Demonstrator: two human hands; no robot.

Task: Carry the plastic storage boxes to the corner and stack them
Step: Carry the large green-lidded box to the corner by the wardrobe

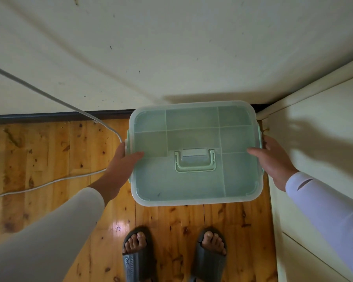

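Note:
A translucent plastic storage box (194,180) with a pale green tint and a green folding handle (194,160) on its lid is in the room's corner, below me. Through the lid I see dividers inside. My left hand (123,159) grips its left side, thumb lying on the lid and fingers curled round the edge by the green latch. My right hand (273,157) grips the right side the same way, thumb on the lid. Whether the box rests on the floor, on another box, or is held up, I cannot tell.
A white wall (171,47) with a dark skirting board (49,116) runs behind the box. A cream cabinet or door (314,159) stands close on the right. A white cable (49,98) hangs and trails over the wooden floor (39,159) on the left. My sandalled feet (171,251) stand just before the box.

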